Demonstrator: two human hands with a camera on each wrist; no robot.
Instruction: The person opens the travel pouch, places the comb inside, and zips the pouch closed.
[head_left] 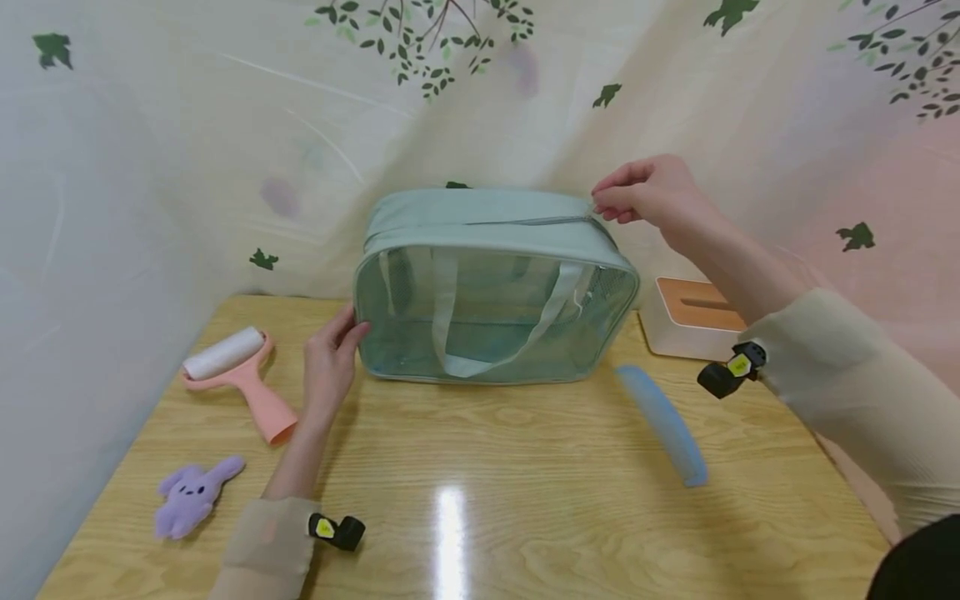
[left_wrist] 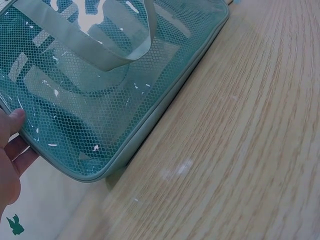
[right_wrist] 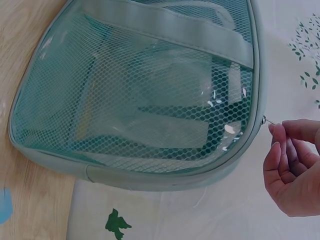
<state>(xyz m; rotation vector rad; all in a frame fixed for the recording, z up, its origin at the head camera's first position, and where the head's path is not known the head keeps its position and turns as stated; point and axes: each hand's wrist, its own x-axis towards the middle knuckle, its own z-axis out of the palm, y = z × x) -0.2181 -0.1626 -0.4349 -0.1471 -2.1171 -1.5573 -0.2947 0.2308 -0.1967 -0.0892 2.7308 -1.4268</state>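
Observation:
A pale green zip bag [head_left: 487, 333] with a clear front and a strap handle stands upright at the back of the table. My right hand [head_left: 648, 196] pinches the zipper pull [right_wrist: 270, 121] at the bag's upper right corner, with thumb and fingertips closed on it. Along the top, a dark zipper line [head_left: 532, 222] shows on the right part. At the bag's lower left side, my left hand [head_left: 330, 358] holds the edge, the thumb [left_wrist: 17, 117] on the clear front and the other fingers behind it.
On the left lie a pink lint roller [head_left: 258, 400] and a purple plush toy [head_left: 187, 500]. A blue comb-like strip [head_left: 663, 425] lies right of the bag. Behind it stands a white tissue box [head_left: 682, 337] with a wooden lid. A patterned cloth [head_left: 225, 150] hangs behind the table.

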